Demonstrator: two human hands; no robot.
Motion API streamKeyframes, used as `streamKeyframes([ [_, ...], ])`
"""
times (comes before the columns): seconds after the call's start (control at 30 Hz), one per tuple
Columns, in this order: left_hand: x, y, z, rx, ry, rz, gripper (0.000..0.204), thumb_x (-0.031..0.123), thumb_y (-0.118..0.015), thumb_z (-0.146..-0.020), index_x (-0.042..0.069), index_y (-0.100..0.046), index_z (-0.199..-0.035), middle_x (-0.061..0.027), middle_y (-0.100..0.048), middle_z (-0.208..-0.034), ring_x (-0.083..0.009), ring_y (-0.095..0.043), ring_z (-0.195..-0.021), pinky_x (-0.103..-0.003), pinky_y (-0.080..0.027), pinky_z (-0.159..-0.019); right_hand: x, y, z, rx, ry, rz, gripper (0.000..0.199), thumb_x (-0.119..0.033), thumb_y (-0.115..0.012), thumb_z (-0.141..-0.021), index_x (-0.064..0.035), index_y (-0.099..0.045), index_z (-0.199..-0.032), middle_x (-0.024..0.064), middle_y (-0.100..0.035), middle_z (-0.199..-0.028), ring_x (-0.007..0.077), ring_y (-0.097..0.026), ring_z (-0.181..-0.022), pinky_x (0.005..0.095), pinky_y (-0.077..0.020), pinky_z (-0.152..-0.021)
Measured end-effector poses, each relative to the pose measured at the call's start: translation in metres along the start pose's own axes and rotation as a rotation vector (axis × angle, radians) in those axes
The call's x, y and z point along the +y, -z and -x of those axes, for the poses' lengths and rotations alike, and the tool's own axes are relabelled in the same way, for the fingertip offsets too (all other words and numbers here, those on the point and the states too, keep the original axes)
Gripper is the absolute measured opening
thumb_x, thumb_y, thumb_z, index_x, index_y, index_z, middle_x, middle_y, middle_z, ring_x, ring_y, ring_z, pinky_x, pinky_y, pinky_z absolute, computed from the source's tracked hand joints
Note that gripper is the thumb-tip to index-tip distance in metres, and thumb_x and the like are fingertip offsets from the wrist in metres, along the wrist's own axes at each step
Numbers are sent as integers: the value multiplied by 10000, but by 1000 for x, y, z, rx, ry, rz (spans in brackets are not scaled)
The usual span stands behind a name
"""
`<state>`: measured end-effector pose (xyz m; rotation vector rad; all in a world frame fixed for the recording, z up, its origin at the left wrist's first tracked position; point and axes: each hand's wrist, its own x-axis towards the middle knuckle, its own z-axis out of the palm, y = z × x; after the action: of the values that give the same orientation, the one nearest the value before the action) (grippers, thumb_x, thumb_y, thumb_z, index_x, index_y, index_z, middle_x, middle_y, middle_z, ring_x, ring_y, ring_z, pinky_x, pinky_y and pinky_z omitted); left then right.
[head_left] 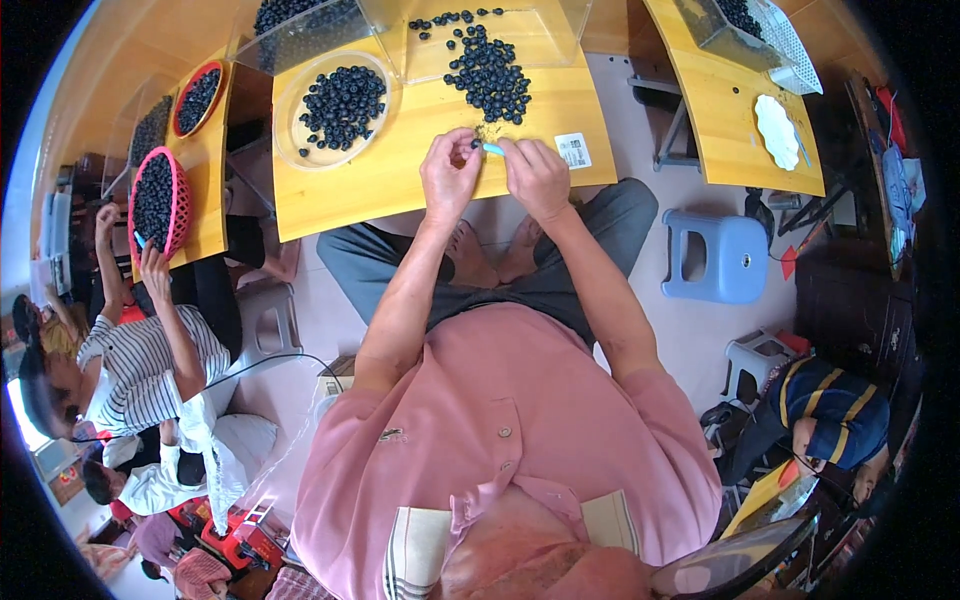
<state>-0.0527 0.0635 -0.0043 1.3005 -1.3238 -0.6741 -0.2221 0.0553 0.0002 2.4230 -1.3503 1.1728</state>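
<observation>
Near the front edge of the yellow table (420, 180), my left hand (450, 172) pinches a small dark round piece (475, 144) between thumb and fingertips. My right hand (538, 175) is closed on a small tool with a light-blue handle (493, 149), its tip pointing at that piece; the tip itself is too small to make out. Brownish crumbs lie just beyond my fingers. Past them spreads a loose pile of dark round pieces (490, 85), berry- or bead-like. To its left, a clear round tray (283, 130) holds more of them.
Clear plastic bins (310, 45) stand at the table's far side. A white label (573, 150) lies right of my hand. At the left, a co-worker sits by a pink basket (180, 200). A blue stool (715, 255) and another table with a white scalloped dish (777, 132) are right.
</observation>
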Motion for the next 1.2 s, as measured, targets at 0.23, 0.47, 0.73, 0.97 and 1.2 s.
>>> streamKeyframes([
  [0.23,7,1,0,-17,-4,-56,342,-24,-800,-872,22,-718,-1201,-54,-698,-980,-118,-693,-852,-256,-590,-778,-1,1,-1,6,1,40,260,-68,-723,-815,-77,-743,-1074,44,-598,-828,221,-654,-780,365,-545,-680],
  [0.47,7,0,1,-12,14,-50,348,-21,-801,-865,23,-718,-1201,-50,-694,-971,-119,-688,-832,-255,-588,-771,-2,2,-2,3,20,36,270,-63,-726,-808,-76,-741,-1077,44,-594,-822,221,-652,-774,365,-549,-683],
  [0.73,3,0,-1,-13,4,-19,354,-20,-804,-857,26,-713,-1195,-48,-690,-957,-116,-676,-809,-249,-577,-762,-2,0,-4,-40,-71,55,245,-64,-713,-820,-81,-733,-1063,48,-598,-829,227,-658,-791,379,-549,-681],
  [0.97,7,9,-1,21,-82,-19,203,-20,-754,-883,18,-768,-1082,-56,-679,-1019,-117,-655,-850,-249,-550,-770,1,-10,-2,0,-58,35,238,-68,-705,-834,-96,-731,-1069,44,-592,-823,236,-661,-803,385,-550,-682],
  [1.2,27,65,-44,269,-251,-154,138,-50,-736,-878,6,-749,-1003,-100,-699,-975,-178,-670,-825,-295,-557,-748,6,-1,5,3,-82,70,222,-65,-727,-859,-104,-746,-1076,51,-629,-839,246,-667,-777,393,-551,-679],
])
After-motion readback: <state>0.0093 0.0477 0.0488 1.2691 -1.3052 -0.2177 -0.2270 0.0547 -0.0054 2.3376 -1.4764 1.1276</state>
